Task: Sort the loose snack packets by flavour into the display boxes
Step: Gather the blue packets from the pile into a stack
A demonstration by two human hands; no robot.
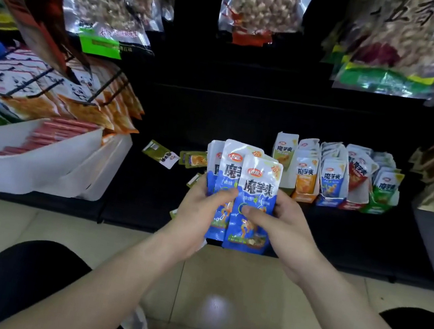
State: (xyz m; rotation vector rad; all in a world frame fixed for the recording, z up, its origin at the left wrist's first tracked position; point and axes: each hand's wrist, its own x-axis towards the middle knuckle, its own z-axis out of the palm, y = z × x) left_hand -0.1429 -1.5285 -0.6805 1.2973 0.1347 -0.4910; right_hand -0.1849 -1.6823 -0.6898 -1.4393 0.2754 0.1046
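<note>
Just beyond held packets (256, 188), display boxes (303, 195).

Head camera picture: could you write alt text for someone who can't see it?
A left hand and right hand hold a fan of blue snack packets in front of a dark shelf. To the right stands a row of display boxes with packets sorted by colour; a few green packets lie loose on the left.

Fanned blue packets (255, 197) (upright, overlapping)
</note>
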